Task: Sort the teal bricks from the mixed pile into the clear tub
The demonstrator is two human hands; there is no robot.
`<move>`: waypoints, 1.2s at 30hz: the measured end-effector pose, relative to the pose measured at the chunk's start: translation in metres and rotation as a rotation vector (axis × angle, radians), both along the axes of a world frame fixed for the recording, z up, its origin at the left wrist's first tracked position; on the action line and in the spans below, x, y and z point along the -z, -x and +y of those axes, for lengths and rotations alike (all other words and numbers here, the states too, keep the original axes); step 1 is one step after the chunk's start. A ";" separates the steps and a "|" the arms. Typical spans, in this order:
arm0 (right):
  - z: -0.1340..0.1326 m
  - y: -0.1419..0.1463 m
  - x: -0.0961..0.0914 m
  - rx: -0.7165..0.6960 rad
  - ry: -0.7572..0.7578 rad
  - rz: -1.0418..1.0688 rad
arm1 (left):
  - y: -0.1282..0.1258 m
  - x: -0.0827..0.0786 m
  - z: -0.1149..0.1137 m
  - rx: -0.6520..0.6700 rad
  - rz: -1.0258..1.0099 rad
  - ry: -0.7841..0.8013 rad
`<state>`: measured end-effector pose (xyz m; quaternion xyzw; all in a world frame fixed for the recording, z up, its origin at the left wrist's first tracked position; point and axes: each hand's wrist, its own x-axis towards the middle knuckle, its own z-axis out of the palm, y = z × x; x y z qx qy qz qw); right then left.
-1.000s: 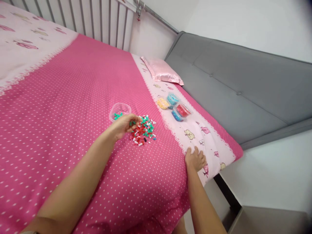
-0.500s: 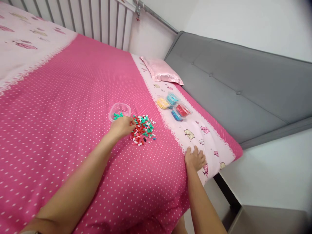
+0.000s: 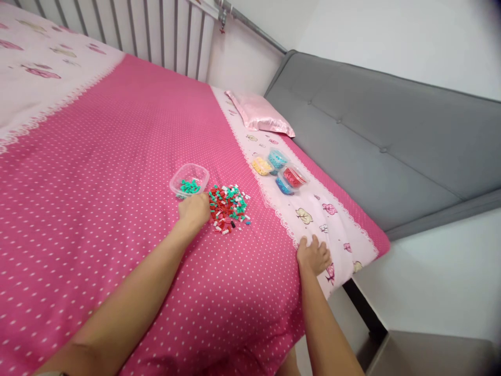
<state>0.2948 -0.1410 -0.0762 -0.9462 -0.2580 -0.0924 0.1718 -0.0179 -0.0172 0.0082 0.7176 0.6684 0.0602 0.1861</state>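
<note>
The sheet [image 3: 129,156] is made of matt cloth, lightly creased. The open tub [image 3: 190,173] is moulded in clear, glossy plastic, the pieces [image 3: 227,205] in opaque plastic. The pillow [image 3: 261,114] is cased in shiny, satin-like cloth; the headboard [image 3: 368,136] is covered in smooth, matt upholstery.

The left arm [image 3: 129,290] comes in from eight o'clock, bent at the elbow [image 3: 80,352], and its forearm slants up toward between one and two o'clock. The left wrist [image 3: 183,228] looks nearly straight. The left hand [image 3: 194,210] sits a little below nine o'clock from the centre, its back toward the camera and its fingers curled out of sight, so its grip cannot be made out. The right arm [image 3: 326,324] enters at five o'clock and points between eleven and twelve. The right hand [image 3: 313,257] lies palm down near four o'clock, thumb [image 3: 302,242] toward eleven, the others loosely spread from twelve to two.
</note>
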 end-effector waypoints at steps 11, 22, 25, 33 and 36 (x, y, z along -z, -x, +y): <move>0.000 0.000 0.000 -0.001 -0.008 0.017 | 0.010 -0.001 0.005 -0.063 0.078 -0.018; 0.000 0.000 -0.001 0.000 0.004 0.031 | 0.006 0.004 0.008 0.004 0.010 0.003; 0.000 -0.001 0.000 0.001 0.008 0.027 | 0.004 0.005 0.008 0.000 0.009 0.006; 0.000 -0.003 0.002 0.000 0.008 0.026 | 0.001 0.009 0.009 0.024 0.006 0.013; 0.000 -0.002 0.002 0.002 0.004 0.022 | 0.001 0.011 0.010 0.025 0.000 0.013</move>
